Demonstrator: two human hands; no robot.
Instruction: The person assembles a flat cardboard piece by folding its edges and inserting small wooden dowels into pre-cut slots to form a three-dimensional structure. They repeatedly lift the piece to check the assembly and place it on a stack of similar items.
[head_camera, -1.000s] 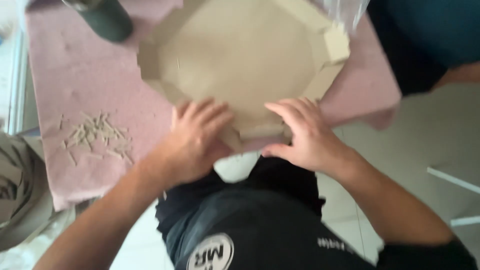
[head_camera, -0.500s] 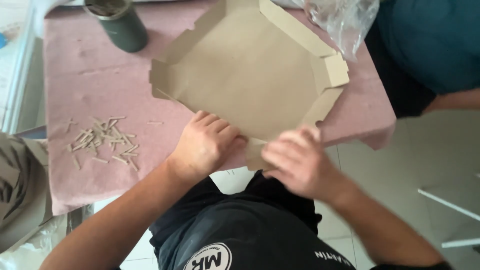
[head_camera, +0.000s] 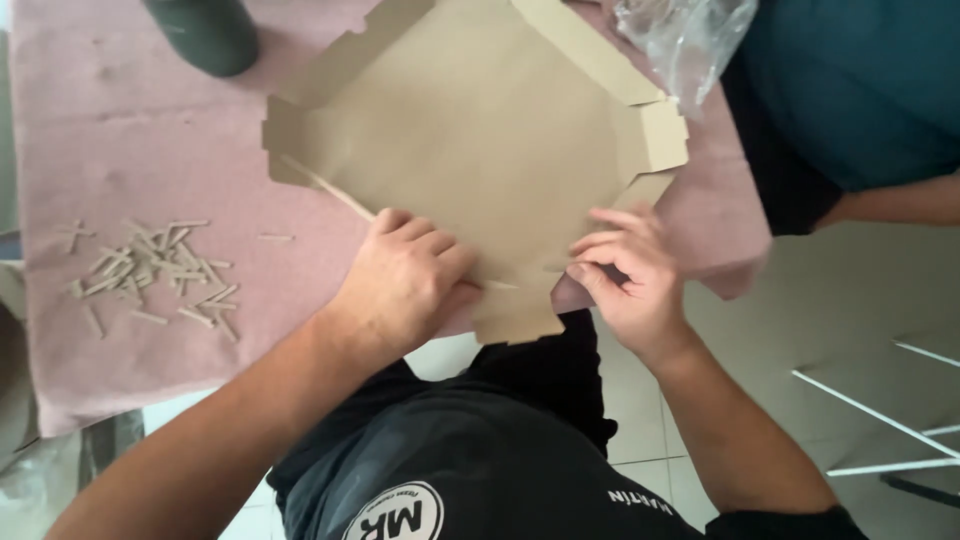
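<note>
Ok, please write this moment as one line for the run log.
left hand: flat on cardboard sheet near edge | right hand: pinching sheet edge | table: pink cloth, small sticks

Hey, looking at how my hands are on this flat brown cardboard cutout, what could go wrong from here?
The flat brown cardboard cutout overhangs the edge of the pink table cover near you; pressing with the left hand and right hand might crease it off-line or tip it. Sliding it sideways might scatter the small pale sticks lying beside it.
</note>
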